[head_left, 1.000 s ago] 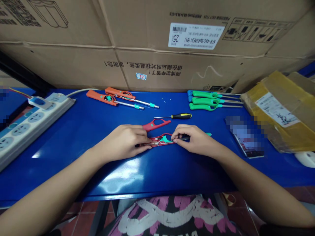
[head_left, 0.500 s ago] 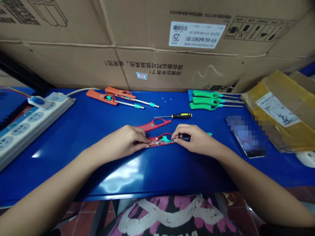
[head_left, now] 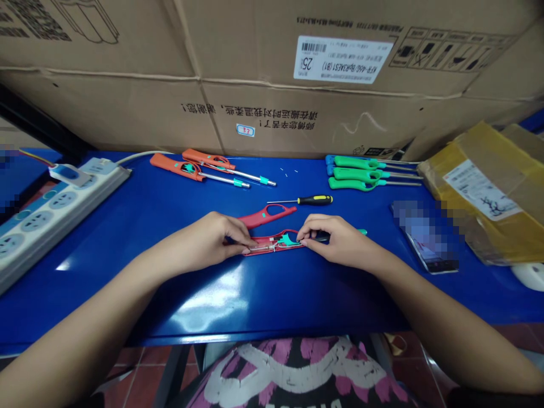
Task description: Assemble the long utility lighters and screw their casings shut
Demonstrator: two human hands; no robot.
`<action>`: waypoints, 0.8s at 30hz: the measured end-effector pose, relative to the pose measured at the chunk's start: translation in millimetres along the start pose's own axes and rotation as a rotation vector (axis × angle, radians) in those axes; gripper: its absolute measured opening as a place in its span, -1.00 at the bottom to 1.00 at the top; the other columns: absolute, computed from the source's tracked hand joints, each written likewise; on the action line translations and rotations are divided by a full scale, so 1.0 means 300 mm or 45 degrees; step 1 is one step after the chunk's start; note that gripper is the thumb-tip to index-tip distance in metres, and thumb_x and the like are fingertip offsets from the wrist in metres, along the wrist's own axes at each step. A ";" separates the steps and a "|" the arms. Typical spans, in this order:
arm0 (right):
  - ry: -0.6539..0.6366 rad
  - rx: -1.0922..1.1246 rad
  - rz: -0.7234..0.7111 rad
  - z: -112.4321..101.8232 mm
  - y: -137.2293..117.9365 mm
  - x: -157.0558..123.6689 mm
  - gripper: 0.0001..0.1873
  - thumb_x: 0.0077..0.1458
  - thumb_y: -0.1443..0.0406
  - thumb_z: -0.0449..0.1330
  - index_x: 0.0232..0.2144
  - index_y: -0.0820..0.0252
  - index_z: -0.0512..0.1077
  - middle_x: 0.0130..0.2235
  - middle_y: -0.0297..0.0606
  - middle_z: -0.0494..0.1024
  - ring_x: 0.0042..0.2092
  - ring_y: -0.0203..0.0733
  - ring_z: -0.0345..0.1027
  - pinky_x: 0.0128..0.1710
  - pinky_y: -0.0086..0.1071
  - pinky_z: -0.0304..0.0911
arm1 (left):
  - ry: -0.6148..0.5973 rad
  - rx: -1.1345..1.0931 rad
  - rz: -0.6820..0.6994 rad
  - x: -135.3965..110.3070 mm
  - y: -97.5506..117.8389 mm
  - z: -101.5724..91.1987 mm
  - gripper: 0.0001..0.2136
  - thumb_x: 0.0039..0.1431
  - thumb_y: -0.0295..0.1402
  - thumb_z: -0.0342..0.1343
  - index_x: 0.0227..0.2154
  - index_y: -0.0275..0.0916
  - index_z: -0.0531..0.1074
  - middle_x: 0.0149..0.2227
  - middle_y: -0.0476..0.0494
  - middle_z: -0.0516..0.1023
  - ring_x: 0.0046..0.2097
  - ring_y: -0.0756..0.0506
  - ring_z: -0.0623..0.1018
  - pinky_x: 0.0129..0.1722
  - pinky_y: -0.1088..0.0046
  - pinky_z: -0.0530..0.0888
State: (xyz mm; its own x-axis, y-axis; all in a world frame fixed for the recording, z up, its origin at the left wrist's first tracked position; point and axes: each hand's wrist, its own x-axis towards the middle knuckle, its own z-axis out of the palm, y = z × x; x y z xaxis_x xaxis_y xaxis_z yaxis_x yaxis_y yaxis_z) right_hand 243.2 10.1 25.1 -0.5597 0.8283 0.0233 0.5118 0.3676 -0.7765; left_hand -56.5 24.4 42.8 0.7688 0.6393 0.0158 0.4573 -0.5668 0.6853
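Person wearing a black top [head_left: 297, 371], brushy pink-purple patches [head_left: 250, 369] spreading across it, wavy greyish-white bands [head_left: 293, 384] crossing them, pale lettering [head_left: 306, 404] peeking along the near edge, left hand [head_left: 221, 239] and right hand [head_left: 332, 241] appearing bare

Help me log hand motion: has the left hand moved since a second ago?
Yes: the left hand has shifted left along the open red casing, judged against the screwdriver lying still.

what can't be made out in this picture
All in the head view:
Wired red casing: left end partly hidden by the left hand.
Dark piece: mostly covered by the right hand.
Phone: screen blurred by pixelation.
White object: cut off by the right edge, partly hidden by the yellow-taped box.
Power strip: cut off by the left edge.
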 end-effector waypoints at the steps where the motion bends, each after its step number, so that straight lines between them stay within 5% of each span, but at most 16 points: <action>1: -0.001 0.003 -0.003 0.000 -0.001 0.000 -0.85 0.18 0.41 0.18 -0.32 0.18 0.56 -0.28 -0.26 0.56 -0.27 -0.25 0.42 -0.22 -0.33 0.36 | -0.004 -0.028 -0.015 0.001 -0.007 -0.006 -0.85 0.23 -0.40 0.25 -0.18 -0.12 0.67 -0.21 -0.04 0.71 -0.23 -0.05 0.69 -0.21 0.51 0.59; 8: -0.019 0.007 0.011 -0.005 -0.005 -0.001 -0.86 0.18 0.42 0.18 -0.33 0.19 0.55 -0.29 -0.26 0.55 -0.27 -0.26 0.41 -0.24 -0.35 0.33 | 0.018 -0.150 -0.136 0.014 -0.044 -0.019 -0.89 0.12 -0.26 0.35 -0.33 -0.16 0.67 -0.32 -0.02 0.69 -0.38 -0.01 0.65 -0.39 0.56 0.55; 15: -0.019 0.009 0.010 -0.003 0.006 0.000 -0.85 0.16 0.44 0.19 -0.32 0.19 0.56 -0.28 -0.27 0.54 -0.27 -0.26 0.40 -0.22 -0.36 0.33 | -0.119 -0.319 -0.319 0.026 -0.033 -0.027 -0.85 0.19 -0.25 0.25 -0.32 -0.18 0.68 -0.29 -0.05 0.70 -0.27 -0.05 0.66 -0.23 0.51 0.53; 24: -0.022 0.004 -0.010 0.001 0.009 0.001 -0.85 0.16 0.47 0.19 -0.32 0.21 0.56 -0.29 -0.27 0.55 -0.28 -0.27 0.40 -0.23 -0.38 0.32 | -0.038 -0.126 -0.167 0.030 -0.020 -0.026 -0.86 0.21 -0.28 0.23 -0.27 -0.16 0.67 -0.27 -0.05 0.65 -0.29 -0.01 0.61 -0.27 0.52 0.48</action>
State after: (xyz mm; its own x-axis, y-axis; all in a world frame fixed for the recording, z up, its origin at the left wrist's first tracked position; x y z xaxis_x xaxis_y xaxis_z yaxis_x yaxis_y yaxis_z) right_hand 244.1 11.2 22.8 -0.5753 0.8177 0.0186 0.5051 0.3731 -0.7782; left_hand -55.7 37.7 44.4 0.7191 0.6878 -0.0992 0.5094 -0.4246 0.7485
